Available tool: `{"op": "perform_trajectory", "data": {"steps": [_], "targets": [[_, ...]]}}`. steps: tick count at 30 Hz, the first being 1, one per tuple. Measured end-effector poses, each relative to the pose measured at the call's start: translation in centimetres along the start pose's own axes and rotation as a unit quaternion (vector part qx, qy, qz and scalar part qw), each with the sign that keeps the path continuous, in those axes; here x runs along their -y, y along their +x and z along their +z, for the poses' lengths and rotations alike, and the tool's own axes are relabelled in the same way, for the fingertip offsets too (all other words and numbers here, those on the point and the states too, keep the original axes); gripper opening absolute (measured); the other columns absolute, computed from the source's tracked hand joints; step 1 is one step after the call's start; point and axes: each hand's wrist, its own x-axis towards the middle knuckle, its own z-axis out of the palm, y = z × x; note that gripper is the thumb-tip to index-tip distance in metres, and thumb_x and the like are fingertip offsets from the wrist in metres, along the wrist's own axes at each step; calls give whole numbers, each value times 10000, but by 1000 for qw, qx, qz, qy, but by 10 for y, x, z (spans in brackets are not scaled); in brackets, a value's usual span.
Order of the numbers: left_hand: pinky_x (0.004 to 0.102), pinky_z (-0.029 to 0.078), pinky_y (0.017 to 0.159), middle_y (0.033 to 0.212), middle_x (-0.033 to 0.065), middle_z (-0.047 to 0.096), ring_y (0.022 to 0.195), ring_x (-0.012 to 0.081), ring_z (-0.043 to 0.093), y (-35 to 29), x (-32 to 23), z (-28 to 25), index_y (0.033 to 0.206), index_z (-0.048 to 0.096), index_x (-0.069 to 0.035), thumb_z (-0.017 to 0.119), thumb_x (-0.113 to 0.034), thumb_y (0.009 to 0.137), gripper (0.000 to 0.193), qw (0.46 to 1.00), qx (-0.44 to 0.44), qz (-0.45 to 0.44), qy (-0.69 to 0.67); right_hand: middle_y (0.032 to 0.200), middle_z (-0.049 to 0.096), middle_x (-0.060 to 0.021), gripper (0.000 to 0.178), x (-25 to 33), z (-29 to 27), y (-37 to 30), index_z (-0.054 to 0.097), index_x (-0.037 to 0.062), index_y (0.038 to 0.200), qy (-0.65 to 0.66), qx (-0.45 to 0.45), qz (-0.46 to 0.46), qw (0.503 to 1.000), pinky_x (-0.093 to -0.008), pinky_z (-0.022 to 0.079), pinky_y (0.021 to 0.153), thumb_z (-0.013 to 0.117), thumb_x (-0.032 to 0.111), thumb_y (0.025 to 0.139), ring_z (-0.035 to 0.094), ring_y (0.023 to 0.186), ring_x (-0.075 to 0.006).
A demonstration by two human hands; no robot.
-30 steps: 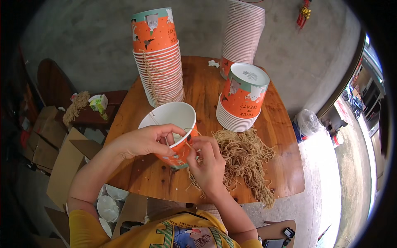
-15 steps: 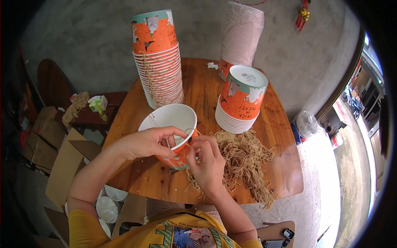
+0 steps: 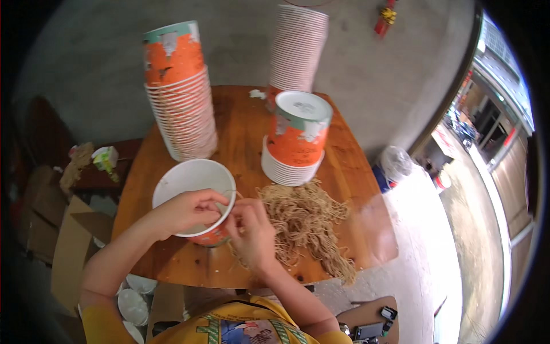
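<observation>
A white-lined paper bucket [image 3: 182, 179] with an orange printed outside stands at the table's near edge, mouth up. My left hand [image 3: 192, 213] reaches over its rim, thumb and fingers pinched together inside; what they hold is hidden. Just outside the right side of the rim, my right hand [image 3: 252, 232] has its fingertips closed at the bucket wall. A thin tan cord [image 3: 237, 195] shows by those fingertips at the rim. Right of this hand lies a tangled heap of tan cords [image 3: 303, 221], some hanging over the table edge.
A tall stack of nested buckets [image 3: 180, 117] stands behind at the left. A shorter upside-down stack [image 3: 298, 140] is on the right, with a tall wrapped stack [image 3: 298, 51] behind it. Below left, an open carton [image 3: 71, 252] sits beside the wooden table [image 3: 240, 114].
The view has shifted, so the table sits further left. My left thumb has moved from outside the rim to inside the bucket. My right hand stays at the rim's outer side.
</observation>
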Motion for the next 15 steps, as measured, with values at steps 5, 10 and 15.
{"op": "perform_trajectory", "data": {"steps": [5, 10, 15], "targets": [[246, 495, 736, 915, 39, 649, 835, 94, 615, 12, 23, 5, 990, 582, -12, 586, -69, 927, 85, 997, -36, 48, 42, 1039, 594, -104, 142, -4, 3, -5, 583, 10, 955, 35, 22, 33, 999, -312, 560, 657, 672, -11, 846, 665, 764, -208], [321, 484, 726, 862, 87, 626, 778, 200, 620, 5, 15, 10, 956, 552, -19, 571, -77, 915, 74, 962, -107, 77, 238, 829, 633, -70, 98, -10, -4, -4, 594, 19, 973, 89, 98, 103, 986, -243, 498, 610, 646, 61, 902, 608, 679, -120], [343, 473, 747, 908, 113, 595, 828, 240, 605, -3, 5, 10, 935, 553, -23, 569, -73, 911, 58, 902, -207, 209, 315, 754, 602, 25, 117, -21, -29, 12, 569, 17, 1025, 189, 154, 180, 953, -197, 454, 626, 608, 99, 952, 538, 674, -31]]}}
